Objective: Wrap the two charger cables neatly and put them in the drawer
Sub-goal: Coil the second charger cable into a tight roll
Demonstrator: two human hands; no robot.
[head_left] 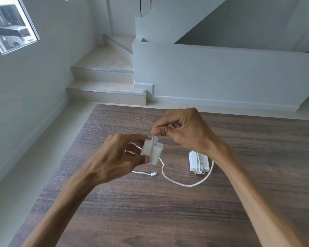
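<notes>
A white charger block (152, 151) is gripped above the table (150, 211) by the left hand (121, 157); its cable (182, 183) is pinched by the right hand (182, 129). A second charger (198, 162), seemingly wrapped, lies right.

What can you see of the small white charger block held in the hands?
The small white plastic charger block is boxy with rounded corners, held above the dark wood-grain table. The left hand grips its left side; the right hand pinches the thin white cable just above it. One cable strand crosses its front face. The rest trails in a loose loop on the table, ending in a small connector.
</notes>
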